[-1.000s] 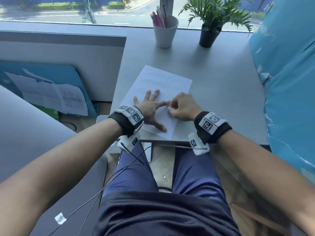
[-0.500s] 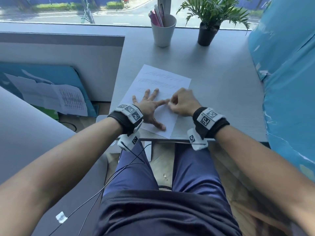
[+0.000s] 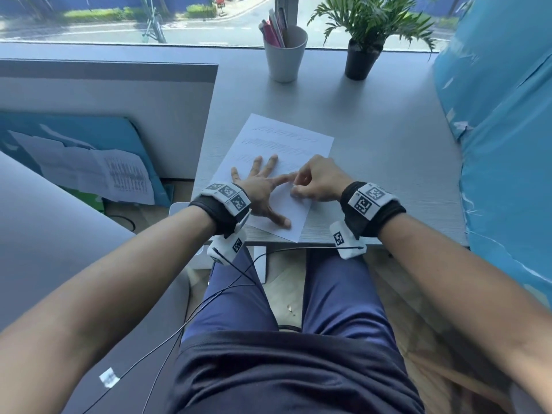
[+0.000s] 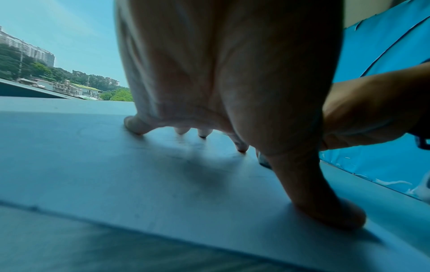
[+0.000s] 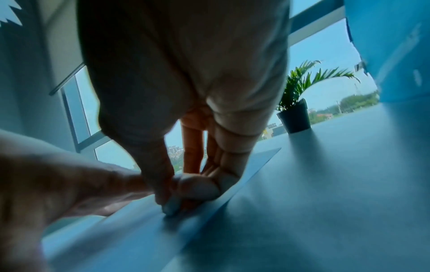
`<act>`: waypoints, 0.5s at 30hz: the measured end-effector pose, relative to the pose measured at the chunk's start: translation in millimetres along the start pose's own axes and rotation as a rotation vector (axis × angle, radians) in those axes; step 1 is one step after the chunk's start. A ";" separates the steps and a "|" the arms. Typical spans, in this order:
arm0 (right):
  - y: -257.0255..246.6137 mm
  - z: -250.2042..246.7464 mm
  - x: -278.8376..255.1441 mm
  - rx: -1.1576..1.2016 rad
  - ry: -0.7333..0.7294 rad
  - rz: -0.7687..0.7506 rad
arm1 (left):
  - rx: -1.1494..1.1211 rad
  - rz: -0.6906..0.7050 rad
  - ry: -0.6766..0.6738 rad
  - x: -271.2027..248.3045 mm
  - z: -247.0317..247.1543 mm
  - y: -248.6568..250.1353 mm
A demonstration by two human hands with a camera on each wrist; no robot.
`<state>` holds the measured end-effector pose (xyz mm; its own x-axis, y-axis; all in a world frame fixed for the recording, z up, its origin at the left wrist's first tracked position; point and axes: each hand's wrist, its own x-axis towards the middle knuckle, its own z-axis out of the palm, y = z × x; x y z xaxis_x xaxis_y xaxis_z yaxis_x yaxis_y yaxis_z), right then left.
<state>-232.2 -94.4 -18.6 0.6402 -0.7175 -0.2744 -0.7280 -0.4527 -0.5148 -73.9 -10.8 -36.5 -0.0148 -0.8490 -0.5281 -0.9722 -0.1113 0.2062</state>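
First, the head view: the sheet (image 3: 286, 144) lies on the worktop (image 3: 388, 150) with its long axis running away from the person and leaning a little to the right. The left hand (image 3: 260, 194) is spread flat on the sheet's near half, fingers (image 3: 270, 162) straight and apart, pinning it. The right hand (image 3: 321, 180) is curled just to its right. It pinches a small pale lump, seemingly an eraser (image 3: 294, 186), at the tip of the left forefinger and near the sheet's right edge.

Next, the left wrist view: the left hand (image 4: 232, 73) stands arched, fingertips and thumb pressed on the sheet (image 4: 139, 174). The right hand (image 4: 372, 114) shows close against it on the right.

Lastly, the right wrist view: the thumb and fingers (image 5: 193, 150) of the right hand (image 5: 186, 64) are clamped on the eraser (image 5: 171, 206), which bears down on the sheet (image 5: 251, 171). The left forefinger comes in from the left and meets the pinch. Any rubbing stroke, I judge, falls to the right hand, and its free room lies toward the sheet's right edge, away from the pinning hand.
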 end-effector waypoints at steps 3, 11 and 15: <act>-0.9 7.5 -4.8 -0.001 -0.006 -0.009 | -0.001 0.003 0.004 0.7 -0.2 0.0; -1.9 4.0 -4.7 -0.115 0.084 0.008 | 0.015 -0.017 0.009 0.1 0.0 2.6; -2.3 -0.8 -3.6 -0.085 -0.047 -0.027 | 0.006 -0.016 0.006 0.3 -0.5 1.9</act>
<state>-233.1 -91.2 -15.8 0.6690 -0.6797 -0.3006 -0.7275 -0.5162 -0.4520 -75.6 -11.5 -35.9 0.0020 -0.8503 -0.5263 -0.9735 -0.1219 0.1933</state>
